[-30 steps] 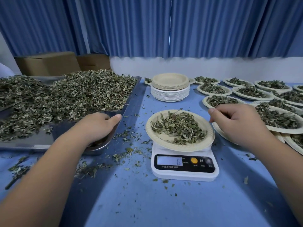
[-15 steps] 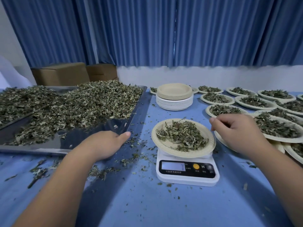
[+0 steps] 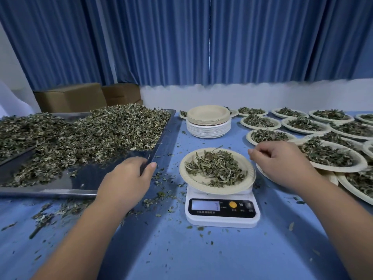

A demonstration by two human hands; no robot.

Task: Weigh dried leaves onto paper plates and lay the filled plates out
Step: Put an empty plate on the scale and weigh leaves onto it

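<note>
Many crumbs of leaf lie scattered over the blue worktop (image 3: 201,255), which stands before blue curtains (image 3: 161,37) and a white wall (image 3: 242,96), with two cardboard boxes (image 3: 70,98) at the far left. On the left, a metal tray (image 3: 84,178) carries a big heap of dried leaves (image 3: 111,128). Behind the white scale (image 3: 222,217) stands a stack of empty plates (image 3: 209,126). One paper plate (image 3: 249,175) sits on the scale with a small heap of leaves in it. To the right, filled plates (image 3: 335,169) lie close together in rows. The left hand (image 3: 125,178) holds the tray's near right corner, its fingers inside the rim and its thumb outside. The right hand (image 3: 282,162) hovers just beside the weighed plate, its fingers (image 3: 254,155) curled and narrow, the tips together; if they pinch any leaf, I cannot tell.
</note>
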